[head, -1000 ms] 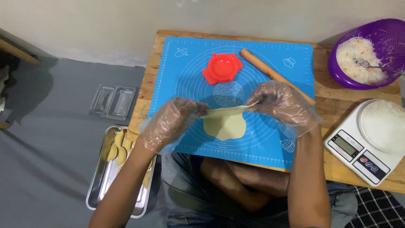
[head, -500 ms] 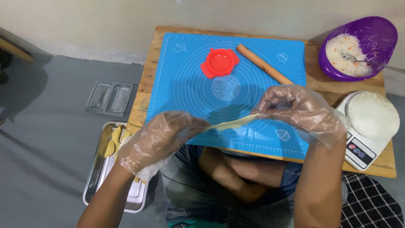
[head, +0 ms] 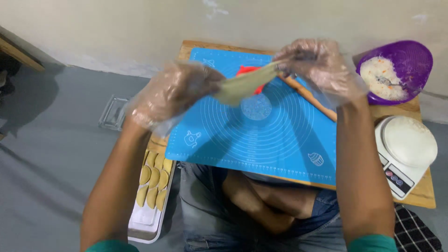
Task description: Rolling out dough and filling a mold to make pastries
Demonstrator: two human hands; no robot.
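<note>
Both my hands wear clear plastic gloves and hold a thin pale sheet of dough point(head: 242, 84) in the air above the blue silicone mat point(head: 261, 140). My left hand point(head: 175, 93) grips its left end, my right hand point(head: 317, 65) pinches its right end. The dough is stretched between them and hides most of a red dumpling mould point(head: 246, 71) lying on the mat. A wooden rolling pin point(head: 310, 99) lies on the mat under my right hand.
A purple bowl point(head: 410, 56) of white filling with a spoon stands at the far right. A white kitchen scale point(head: 408, 154) sits near the table's right edge. A metal tray point(head: 151, 205) with several folded dumplings lies on the floor at left. A clear container point(head: 113, 113) lies beyond it.
Both hands have lifted the dough sheet up off the mat and away from me, stretching it between them. The view has shifted closer over the table.
</note>
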